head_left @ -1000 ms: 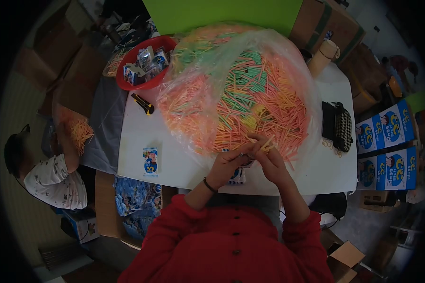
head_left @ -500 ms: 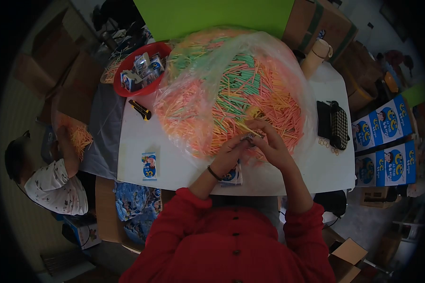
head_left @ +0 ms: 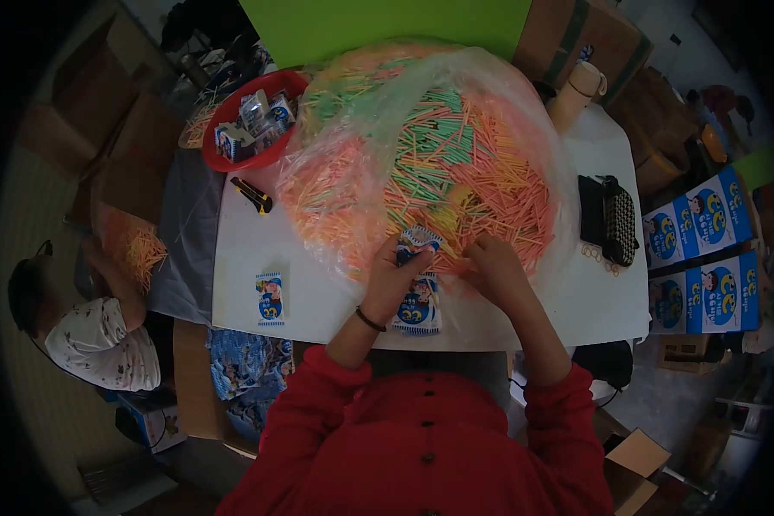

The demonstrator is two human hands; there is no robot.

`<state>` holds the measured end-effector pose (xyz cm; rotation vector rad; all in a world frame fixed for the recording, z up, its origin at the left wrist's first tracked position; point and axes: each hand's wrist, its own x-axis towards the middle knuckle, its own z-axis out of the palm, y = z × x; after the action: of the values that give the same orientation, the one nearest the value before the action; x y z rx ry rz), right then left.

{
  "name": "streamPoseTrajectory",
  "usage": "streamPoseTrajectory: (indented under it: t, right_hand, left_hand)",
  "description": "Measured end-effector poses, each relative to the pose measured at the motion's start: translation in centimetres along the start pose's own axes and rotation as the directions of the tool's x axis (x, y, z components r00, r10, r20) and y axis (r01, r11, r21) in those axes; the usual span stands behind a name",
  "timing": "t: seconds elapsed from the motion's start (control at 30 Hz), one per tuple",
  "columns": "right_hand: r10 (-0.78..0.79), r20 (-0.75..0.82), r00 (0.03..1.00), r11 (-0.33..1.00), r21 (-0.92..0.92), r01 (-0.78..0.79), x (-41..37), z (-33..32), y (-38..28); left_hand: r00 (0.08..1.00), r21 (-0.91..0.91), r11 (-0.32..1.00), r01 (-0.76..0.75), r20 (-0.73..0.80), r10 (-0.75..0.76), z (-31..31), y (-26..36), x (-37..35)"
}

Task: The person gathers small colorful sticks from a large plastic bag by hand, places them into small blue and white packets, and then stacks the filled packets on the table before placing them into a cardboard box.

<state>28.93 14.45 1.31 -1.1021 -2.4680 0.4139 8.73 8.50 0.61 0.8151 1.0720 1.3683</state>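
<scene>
My left hand grips a small blue-and-white packet in front of the sticks. Just below it, a second printed packet lies on the table near its front edge. The fingers of my right hand are curled together at the near edge of the stick pile; what is in them, if anything, is hidden. Thin pink, green, yellow and orange sticks fill a large clear plastic bag that lies open. Farther left, another packet lies flat by itself.
A red bowl of packets and a yellow-black box cutter are at left. A bottle and woven pouch stand right. Printed boxes stack beyond the table. A co-worker handles sticks at far left.
My hands have moved apart. The left now shows the packet upright in its grip, while the right has shifted right and down, away from the packet.
</scene>
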Motion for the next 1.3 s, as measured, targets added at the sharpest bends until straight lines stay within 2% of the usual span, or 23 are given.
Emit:
streamPoseTrajectory:
  t: [0.1, 0.27, 0.33, 0.4, 0.47, 0.53, 0.6, 0.73, 0.8, 0.83, 0.9, 0.93, 0.97, 1.03, 1.07, 1.13, 1.17, 1.2, 1.23, 1.3]
  right_hand:
    - [-0.014, 0.042, 0.999, 0.995, 0.098, 0.010, 0.3, 1.3, 1.8]
    - [0.068, 0.008, 0.998, 0.996, 0.065, -0.068, 0.1, -0.8, 2.0]
    - [0.097, 0.012, 0.995, 0.994, 0.058, -0.098, 0.0, -2.1, 1.7]
    - [0.248, 0.048, 0.968, 0.963, 0.097, -0.252, -0.1, -3.2, 1.3]
    - [0.245, 0.014, 0.970, 0.960, 0.136, -0.244, -0.1, -4.1, 1.2]
    - [0.240, -0.019, 0.971, 0.957, 0.175, -0.233, 0.0, -5.3, 1.0]
    - [0.089, -0.067, 0.994, 0.988, 0.132, -0.079, 0.3, -6.7, 0.3]
    - [-0.028, -0.059, 0.998, 0.998, 0.063, 0.032, 0.9, -9.0, -2.4]
    - [-0.191, 0.027, 0.981, 0.980, -0.061, 0.192, 1.4, -9.0, -3.2]
    - [-0.187, 0.025, 0.982, 0.980, -0.064, 0.188, 1.6, -8.6, -3.7]
    - [-0.311, 0.030, 0.950, 0.950, -0.031, 0.312, 2.0, -7.4, -4.3]
    - [-0.312, 0.029, 0.950, 0.949, -0.031, 0.312, 2.1, -7.0, -4.3]
    - [-0.310, 0.007, 0.951, 0.951, 0.005, 0.310, 2.2, -6.6, -4.2]
    - [-0.313, -0.011, 0.950, 0.949, 0.048, 0.313, 2.4, -6.7, -4.2]
    - [-0.320, -0.067, 0.945, 0.942, 0.081, 0.325, 2.5, -7.4, -4.0]
    - [-0.327, -0.118, 0.938, 0.933, 0.114, 0.340, 2.3, -7.3, -3.9]
    - [-0.058, -0.219, 0.974, 0.846, 0.506, 0.164, 1.6, -6.4, -4.0]
    - [0.233, -0.196, 0.953, 0.571, 0.820, 0.029, 1.2, -5.8, -4.2]
    - [0.234, -0.194, 0.953, 0.571, 0.821, 0.027, 1.0, -5.4, -4.5]
    - [0.306, -0.231, 0.924, 0.367, 0.924, 0.110, 0.9, -4.7, -5.3]
  left_hand:
    - [0.999, 0.005, 0.999, 0.032, 0.014, -0.032, -0.2, -0.5, -0.7]
    - [0.997, -0.026, 0.997, 0.068, 0.049, -0.066, -1.2, -1.9, -1.5]
    - [0.999, 0.103, 0.995, 0.011, 0.051, -0.016, -1.5, -2.1, -1.3]
    - [0.998, 0.148, 0.989, -0.011, 0.058, 0.003, -1.4, -2.2, -1.0]
    - [0.997, 0.194, 0.980, -0.036, 0.069, 0.023, -1.2, -2.1, -0.7]
    - [0.999, 0.243, 0.970, 0.000, 0.049, -0.013, -1.0, -2.1, -0.6]
    - [0.998, 0.289, 0.957, -0.033, 0.066, 0.014, -0.9, -2.0, -0.4]
    - [0.994, 0.403, 0.911, -0.089, 0.098, 0.054, -0.9, -1.8, -0.4]
    - [0.987, 0.450, 0.881, -0.142, 0.130, 0.093, -0.3, -1.5, -0.5]
    - [0.979, 0.496, 0.846, -0.192, 0.159, 0.129, -0.1, -1.4, -0.6]
    - [0.964, 0.468, 0.848, -0.248, 0.204, 0.169, 0.5, -1.6, -0.8]
    - [0.947, 0.439, 0.846, -0.302, 0.243, 0.211, 0.7, -1.7, -0.8]
    - [0.947, 0.441, 0.845, -0.302, 0.242, 0.212, 0.8, -2.0, -0.9]
    - [0.967, 0.197, 0.966, -0.167, 0.223, 0.122, 0.6, -2.3, -1.1]
    - [0.968, 0.198, 0.966, -0.166, 0.218, 0.122, 0.4, -2.4, -1.3]
    - [0.986, 0.107, 0.993, -0.049, 0.165, 0.031, 0.4, -1.7, -1.6]
    - [0.986, 0.105, 0.993, -0.048, 0.162, 0.031, 0.2, -1.9, -1.6]
    - [0.985, 0.086, 0.995, -0.043, 0.173, 0.027, 0.1, -2.0, -1.6]
    - [0.982, 0.067, 0.997, -0.036, 0.186, 0.023, 0.0, -2.2, -1.6]
    - [0.982, 0.081, 0.995, -0.057, 0.187, 0.041, 0.3, -2.3, -1.6]
